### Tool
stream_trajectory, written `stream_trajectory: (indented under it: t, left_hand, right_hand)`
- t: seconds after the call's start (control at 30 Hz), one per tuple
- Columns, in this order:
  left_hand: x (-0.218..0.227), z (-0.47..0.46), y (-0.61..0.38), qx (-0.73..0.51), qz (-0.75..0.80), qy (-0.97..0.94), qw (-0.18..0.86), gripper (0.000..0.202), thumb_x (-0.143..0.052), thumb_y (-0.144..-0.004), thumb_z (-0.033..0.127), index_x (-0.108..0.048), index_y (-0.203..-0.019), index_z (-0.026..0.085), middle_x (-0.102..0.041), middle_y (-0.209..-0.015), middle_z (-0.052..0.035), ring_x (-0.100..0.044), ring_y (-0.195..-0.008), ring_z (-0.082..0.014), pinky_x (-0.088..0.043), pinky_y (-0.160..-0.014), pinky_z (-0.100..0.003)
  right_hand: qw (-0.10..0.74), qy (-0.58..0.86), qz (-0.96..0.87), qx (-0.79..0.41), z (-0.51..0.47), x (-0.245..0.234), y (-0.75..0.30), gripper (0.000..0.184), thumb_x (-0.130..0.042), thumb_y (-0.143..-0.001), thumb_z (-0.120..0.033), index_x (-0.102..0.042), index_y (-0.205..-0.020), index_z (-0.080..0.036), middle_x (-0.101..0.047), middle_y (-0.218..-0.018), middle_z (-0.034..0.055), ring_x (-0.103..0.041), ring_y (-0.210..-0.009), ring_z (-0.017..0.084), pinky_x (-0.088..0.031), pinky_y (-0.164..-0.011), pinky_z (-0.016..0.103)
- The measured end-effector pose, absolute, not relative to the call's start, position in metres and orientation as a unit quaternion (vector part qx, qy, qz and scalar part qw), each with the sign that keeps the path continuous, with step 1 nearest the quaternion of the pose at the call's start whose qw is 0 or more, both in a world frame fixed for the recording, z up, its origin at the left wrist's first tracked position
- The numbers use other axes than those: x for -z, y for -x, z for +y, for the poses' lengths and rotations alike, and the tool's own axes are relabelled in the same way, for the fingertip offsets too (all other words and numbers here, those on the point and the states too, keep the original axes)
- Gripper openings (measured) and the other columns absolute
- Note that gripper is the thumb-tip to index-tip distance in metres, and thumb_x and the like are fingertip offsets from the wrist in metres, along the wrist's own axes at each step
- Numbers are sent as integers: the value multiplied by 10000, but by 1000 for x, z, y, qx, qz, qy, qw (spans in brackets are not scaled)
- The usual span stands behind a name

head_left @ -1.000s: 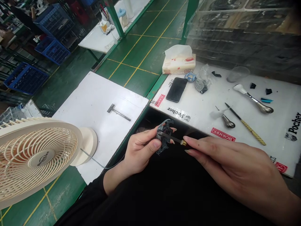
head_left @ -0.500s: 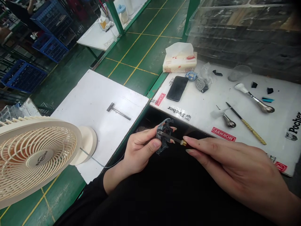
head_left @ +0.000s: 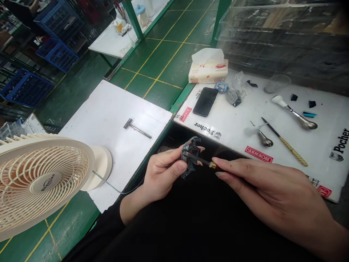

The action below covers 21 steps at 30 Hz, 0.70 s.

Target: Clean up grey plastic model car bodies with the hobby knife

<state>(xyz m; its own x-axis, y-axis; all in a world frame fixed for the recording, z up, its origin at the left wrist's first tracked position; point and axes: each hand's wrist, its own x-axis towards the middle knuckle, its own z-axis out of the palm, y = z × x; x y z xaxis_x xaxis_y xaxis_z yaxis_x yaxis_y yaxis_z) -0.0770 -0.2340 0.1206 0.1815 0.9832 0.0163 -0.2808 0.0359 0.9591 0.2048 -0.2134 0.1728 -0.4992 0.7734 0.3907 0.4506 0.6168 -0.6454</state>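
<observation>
My left hand (head_left: 160,174) is closed around a small dark grey plastic part (head_left: 190,155), held over my lap in front of the table edge. My right hand (head_left: 272,193) pinches the brass-tipped end of a thin tool (head_left: 203,161) whose dark shaft reaches into that part. The fingers of my right hand are pressed together along the tool's handle, which they hide.
On the white mat (head_left: 240,127) lie a black phone (head_left: 205,101), a tissue box (head_left: 208,72), a bagged part (head_left: 236,95), a file (head_left: 285,142), two metal spoon-shaped tools and black bits. A cream fan (head_left: 40,182) stands at left, a T-shaped tool (head_left: 136,128) on the white board.
The view has shifted slightly; both hands keep the same grip on the part and the tool.
</observation>
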Motion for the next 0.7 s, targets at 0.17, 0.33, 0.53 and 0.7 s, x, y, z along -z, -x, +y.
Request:
stream_trajectory:
  t: [0.17,0.33,0.53,0.7]
  left_hand:
    - [-121,-235,76,-519,376,-463,612,403,-835,-1183,406,-886,-1569,301,-891,-1531,-152,-916,-1170,-293,-691,-1212,-489]
    - [-122,-235,76,-518,366,-467,616,388,-820,-1193,380,-888,-1564,291,-890,-1537,-143,-898,-1211,-277,-675,-1242,-474]
    - [-123,-237,76,-524,377,-459,611,384,-844,-1173,395,-906,-1532,274,-900,-1511,-150,-898,-1175,-287,-692,-1213,-489]
    - [-122,-236,77,-523,367,-478,603,384,-821,-1187,382,-899,-1546,270,-895,-1521,-156,-889,-1200,-291,-678,-1226,-488]
  right_hand:
    - [342,373,-832,-227,-214,-175,-205,291,-699,-1234,-137,-794,-1470,-276,-920,-1232,21,-905,-997,184,-733,-861,250]
    - [331,373,-830,-251,-214,-176,-206,274,-691,-1247,-177,-790,-1476,-291,-926,-1240,20,-917,-1008,186,-729,-822,242]
    - [323,371,-827,-273,-214,-175,-205,289,-683,-1254,-188,-785,-1495,-311,-927,-1224,1,-912,-970,165,-720,-799,228]
    - [338,388,-820,-252,-217,-176,-205,289,-712,-1237,-164,-797,-1471,-309,-924,-1263,19,-915,-1026,182,-731,-847,244]
